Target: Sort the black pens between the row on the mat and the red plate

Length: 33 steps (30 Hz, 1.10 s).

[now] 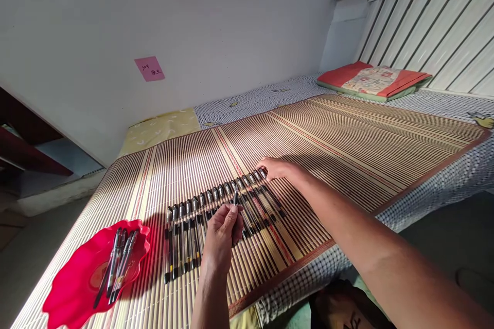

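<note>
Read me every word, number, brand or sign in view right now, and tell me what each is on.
"304": handwritten on the pink note on the wall; the writing below it is too small to read with certainty.
Row of pens and pens in the red dish: any print is too small to read.
Dark item at the bottom edge: pale marks, not legible.

Left hand [225, 223] pinching, right arm [358, 229] (bare) stretched farther out, right hand [277, 168] curled.
</note>
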Available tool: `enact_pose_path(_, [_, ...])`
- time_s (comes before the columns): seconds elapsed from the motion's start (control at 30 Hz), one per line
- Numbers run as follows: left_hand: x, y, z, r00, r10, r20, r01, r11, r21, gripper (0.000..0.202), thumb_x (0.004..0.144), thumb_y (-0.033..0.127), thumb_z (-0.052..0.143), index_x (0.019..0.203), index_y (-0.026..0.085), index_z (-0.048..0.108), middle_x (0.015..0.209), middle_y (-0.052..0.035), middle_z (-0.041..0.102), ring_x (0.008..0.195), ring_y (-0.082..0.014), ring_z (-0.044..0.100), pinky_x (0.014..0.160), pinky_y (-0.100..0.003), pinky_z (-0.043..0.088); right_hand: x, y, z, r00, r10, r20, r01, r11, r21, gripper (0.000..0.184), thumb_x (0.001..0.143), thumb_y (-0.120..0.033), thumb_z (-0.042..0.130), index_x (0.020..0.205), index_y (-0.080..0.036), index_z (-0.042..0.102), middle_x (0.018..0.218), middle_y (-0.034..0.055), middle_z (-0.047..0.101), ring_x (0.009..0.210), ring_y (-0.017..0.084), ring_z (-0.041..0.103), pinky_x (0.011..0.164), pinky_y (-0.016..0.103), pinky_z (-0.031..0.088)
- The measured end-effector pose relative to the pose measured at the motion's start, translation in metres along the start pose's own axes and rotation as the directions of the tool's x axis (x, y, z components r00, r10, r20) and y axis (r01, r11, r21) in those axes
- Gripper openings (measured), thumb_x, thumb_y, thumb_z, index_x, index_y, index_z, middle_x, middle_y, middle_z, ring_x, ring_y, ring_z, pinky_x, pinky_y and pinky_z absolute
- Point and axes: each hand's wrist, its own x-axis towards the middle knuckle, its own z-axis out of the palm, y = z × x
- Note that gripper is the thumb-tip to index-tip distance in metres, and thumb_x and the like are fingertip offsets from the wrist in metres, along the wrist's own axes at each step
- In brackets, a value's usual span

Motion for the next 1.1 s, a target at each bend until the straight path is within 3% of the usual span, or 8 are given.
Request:
enact_pose_path(0.27, [0.003, -0.008, -0.003, 1.0, 0.019, 0.013, -0.019, 1.0, -0.006, 0.046, 0.082, 0.06, 0.08, 0.082, 0.016, 0.066, 0.058, 0.0057, 0.053, 0.046, -0.0047, 0.034, 0.047, -0.018, 0.028, -0.012, -0.007, -0.008, 0.996, 0.026, -0.08, -0.016, 0.993, 0.115, 0.076, 0.065, 0.002, 0.087, 0.136, -0.021, 0.072, 0.148, 0.0147, 0.063, 0.123, 0.034, 0.066, 0.096, 0.039, 0.053])
enact_pose_path(0.43, [0.005, -0.008, -0.001, 0.999, 0.047, -0.012, -0.047, 0.999, -0.017, 0.046, 0.077, 0.058, 0.085, 0.081, 0.018, 0.063, 0.057, 0.0067, 0.054, 0.045, -0.0058, 0.041, 0.045, -0.018, 0.031, -0.05, -0.031, -0.003, 0.952, -0.027, -0.305, 0.122, 0.948, 0.295, 0.039, 0.099, -0.021, 0.066, 0.139, -0.02, 0.067, 0.143, 0.0149, 0.066, 0.113, 0.023, 0.07, 0.092, 0.037, 0.058])
enact_pose_path(0.47, [0.005, -0.008, -0.001, 0.998, 0.059, -0.029, -0.06, 0.998, -0.02, 0.046, 0.076, 0.057, 0.086, 0.08, 0.018, 0.062, 0.057, 0.0069, 0.054, 0.044, -0.006, 0.043, 0.044, -0.018, 0.032, -0.06, -0.04, 0.002, 0.944, -0.069, -0.323, 0.192, 0.91, 0.368, 0.029, 0.103, -0.029, 0.061, 0.129, -0.02, 0.071, 0.131, 0.0128, 0.072, 0.1, 0.019, 0.072, 0.086, 0.035, 0.059])
enact_pose_path(0.53, [0.006, -0.009, 0.001, 0.994, 0.088, -0.07, -0.089, 0.996, -0.014, 0.048, 0.072, 0.058, 0.089, 0.078, 0.019, 0.061, 0.056, 0.007, 0.055, 0.043, -0.0063, 0.045, 0.043, -0.018, 0.033, -0.077, -0.059, 0.018, 0.926, -0.195, -0.323, 0.365, 0.676, 0.64, 0.027, 0.103, -0.041, 0.063, 0.102, -0.018, 0.077, 0.104, 0.0111, 0.078, 0.078, 0.016, 0.071, 0.071, 0.033, 0.059])
enact_pose_path(0.6, [0.006, -0.009, 0.003, 0.986, 0.126, -0.114, -0.125, 0.992, 0.011, 0.049, 0.069, 0.057, 0.09, 0.077, 0.02, 0.06, 0.057, 0.0073, 0.055, 0.043, -0.0068, 0.046, 0.043, -0.018, 0.033, -0.09, -0.08, 0.035, 0.92, -0.252, -0.299, 0.387, 0.481, 0.787, 0.031, 0.095, -0.049, 0.073, 0.092, -0.018, 0.077, 0.086, 0.0069, 0.076, 0.072, 0.015, 0.068, 0.067, 0.031, 0.056])
enact_pose_path(0.73, [0.001, -0.008, 0.007, 0.945, 0.254, -0.205, -0.218, 0.958, 0.184, 0.038, 0.075, 0.05, 0.086, 0.079, 0.021, 0.061, 0.055, 0.0075, 0.053, 0.046, -0.0097, 0.049, 0.046, -0.02, 0.036, -0.1, -0.11, 0.061, 0.928, -0.077, -0.364, 0.371, 0.262, 0.891, 0.039, 0.075, -0.053, 0.089, 0.083, -0.018, 0.076, 0.077, 0.0015, 0.07, 0.066, 0.014, 0.063, 0.06, 0.028, 0.048])
enact_pose_path(0.93, [-0.006, -0.007, 0.009, 0.841, 0.485, -0.239, -0.27, 0.759, 0.592, 0.016, 0.089, 0.04, 0.072, 0.088, 0.024, 0.07, 0.07, 0.0015, 0.068, 0.059, -0.0161, 0.058, 0.058, -0.026, 0.041, -0.108, -0.124, 0.079, 0.918, 0.131, -0.375, 0.371, 0.055, 0.927, 0.032, 0.075, -0.052, 0.086, 0.08, -0.021, 0.08, 0.085, 0.003, 0.074, 0.076, 0.015, 0.06, 0.071, 0.029, 0.046])
enact_pose_path(1.1, [-0.004, -0.005, 0.001, 0.882, 0.454, -0.131, -0.268, 0.71, 0.651, 0.018, 0.093, 0.041, 0.066, 0.089, 0.025, 0.072, 0.062, 0.0032, 0.061, 0.056, -0.0167, 0.055, 0.059, -0.027, 0.038, -0.106, -0.123, 0.086, 0.894, 0.204, -0.4, 0.405, 0.019, 0.914, 0.028, 0.071, -0.048, 0.087, 0.072, -0.022, 0.077, 0.076, 0.0012, 0.071, 0.075, 0.017, 0.059, 0.078, 0.032, 0.046])
